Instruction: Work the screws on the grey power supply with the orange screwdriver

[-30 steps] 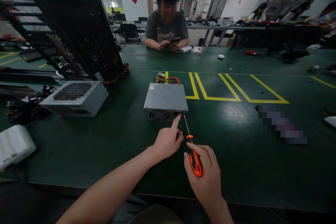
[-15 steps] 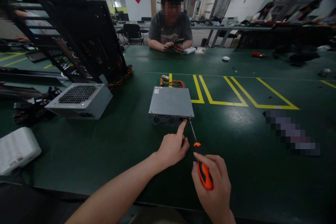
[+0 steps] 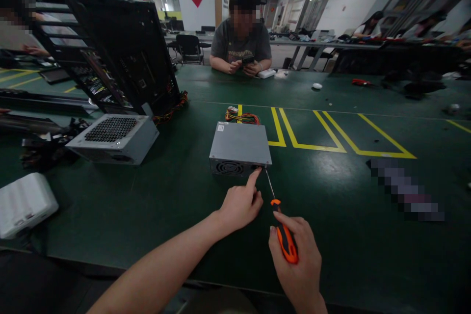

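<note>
A grey computer power supply (image 3: 241,144) lies on the green table in front of me, its fan grille facing me. A bundle of coloured wires (image 3: 243,117) comes out behind it. My left hand (image 3: 241,206) reaches to the near right corner, its index finger stretched out and touching the front face. The other fingers are curled with nothing visible in them. In my right hand (image 3: 300,255) is an orange and black screwdriver (image 3: 287,243), gripped by the handle. Its thin shaft points up to the power supply's lower right corner, where the tip seems to touch.
To the left stand a second power supply (image 3: 114,137), an open black computer case (image 3: 121,59) and a white box (image 3: 27,206) with a cable. A blurred-out dark object (image 3: 406,189) lies at right. Across the table sits a person (image 3: 241,39) holding a phone.
The view has shifted slightly. Both hands, the screwdriver and the power supply stay almost in the same place relative to each other.
</note>
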Tool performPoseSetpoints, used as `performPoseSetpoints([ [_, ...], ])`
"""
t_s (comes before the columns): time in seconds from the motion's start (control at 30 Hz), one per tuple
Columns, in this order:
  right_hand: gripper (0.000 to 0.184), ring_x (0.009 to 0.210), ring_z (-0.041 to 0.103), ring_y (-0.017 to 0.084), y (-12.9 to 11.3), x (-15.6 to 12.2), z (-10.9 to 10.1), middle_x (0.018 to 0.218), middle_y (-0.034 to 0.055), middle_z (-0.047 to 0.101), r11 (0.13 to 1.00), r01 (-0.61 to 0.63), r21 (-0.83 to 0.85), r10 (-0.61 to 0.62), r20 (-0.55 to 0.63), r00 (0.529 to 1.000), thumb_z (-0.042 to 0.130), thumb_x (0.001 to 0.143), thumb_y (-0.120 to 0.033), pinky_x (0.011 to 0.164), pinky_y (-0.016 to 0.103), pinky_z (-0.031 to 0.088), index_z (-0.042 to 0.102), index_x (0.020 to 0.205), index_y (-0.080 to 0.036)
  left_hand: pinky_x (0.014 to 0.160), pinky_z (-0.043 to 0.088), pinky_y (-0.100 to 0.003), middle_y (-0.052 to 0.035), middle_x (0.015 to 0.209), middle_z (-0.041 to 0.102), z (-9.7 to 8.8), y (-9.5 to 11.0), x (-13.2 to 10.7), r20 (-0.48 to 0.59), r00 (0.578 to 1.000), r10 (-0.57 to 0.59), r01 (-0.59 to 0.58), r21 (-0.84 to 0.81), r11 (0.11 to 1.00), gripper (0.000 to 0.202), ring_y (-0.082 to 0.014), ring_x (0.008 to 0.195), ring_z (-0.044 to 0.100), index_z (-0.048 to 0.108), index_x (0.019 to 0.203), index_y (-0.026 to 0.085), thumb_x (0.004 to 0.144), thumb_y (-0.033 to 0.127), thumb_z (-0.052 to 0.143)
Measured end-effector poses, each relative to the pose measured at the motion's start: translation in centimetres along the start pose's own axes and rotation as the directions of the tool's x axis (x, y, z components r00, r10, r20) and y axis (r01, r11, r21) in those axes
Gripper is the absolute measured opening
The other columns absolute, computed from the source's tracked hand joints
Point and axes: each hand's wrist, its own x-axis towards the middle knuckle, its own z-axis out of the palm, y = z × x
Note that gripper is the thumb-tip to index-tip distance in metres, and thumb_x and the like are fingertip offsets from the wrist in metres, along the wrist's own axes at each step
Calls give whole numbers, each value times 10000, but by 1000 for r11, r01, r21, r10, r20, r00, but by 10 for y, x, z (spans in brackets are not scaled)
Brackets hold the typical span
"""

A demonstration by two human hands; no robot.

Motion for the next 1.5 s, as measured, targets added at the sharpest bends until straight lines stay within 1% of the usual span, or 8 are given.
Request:
performPoseSetpoints([
  [0.2,270,766,552,161,0,-1,-1,871,53,566,999,-40,12,39,16,999,501,823,-227,647,309,477,494,1091,-193,608,450,-280,27,666,606,0,-1,0,-15,1000,-20,21,80,997,571,-162,603,594,120,1387,164,871,237,353],
  [0.43,348,865,615,188,4,-10,2,1004,88,603,977,-208,46,208,2,978,512,819,-303,696,320,519,462,1142,-184,592,442,-270,28,665,607,0,-2,1,-2,1000,11,-11,77,997,605,-157,589,585,74,1409,163,880,253,352],
  [0.63,256,728,560,154,2,-2,1,826,38,564,999,-40,5,40,-9,999,517,807,-181,608,299,488,523,1062,-206,592,437,-254,44,627,584,-1,0,0,-7,1000,-4,4,21,1000,592,-139,562,568,112,1405,173,870,226,360],
  [0.87,232,779,589,164,1,-3,-1,892,50,593,997,-74,23,74,16,997,477,843,-277,633,292,503,503,1063,-208,593,428,-260,38,632,594,2,1,0,-6,1000,-7,7,14,1000,616,-151,570,567,93,1406,171,859,222,370],
  [1.03,288,778,631,176,3,-7,1,950,72,622,985,-173,-21,172,-14,985,463,849,-332,625,286,521,488,1103,-197,570,420,-256,43,612,591,3,1,0,17,999,-29,29,-7,1000,626,-152,550,567,68,1411,188,862,226,367],
  [1.2,223,677,610,158,4,-3,1,820,34,618,999,-53,5,53,16,998,522,813,-257,569,270,512,528,1033,-223,589,430,-256,33,640,607,1,3,0,30,999,-44,45,-26,999,622,-147,570,577,62,1412,175,866,219,356],
  [1.33,211,667,587,159,-1,-4,1,800,35,597,988,-147,52,148,-15,989,487,846,-330,565,282,493,546,1022,-230,619,440,-271,25,668,619,3,1,0,39,998,-42,43,-14,999,645,-154,597,588,37,1414,177,860,222,365],
  [1.5,302,771,618,187,-3,-10,5,936,60,625,961,-273,42,275,-81,958,419,869,-422,622,296,493,544,1063,-226,608,429,-271,28,661,611,5,1,1,41,998,-42,42,5,999,650,-156,590,584,20,1414,186,864,227,362],
])
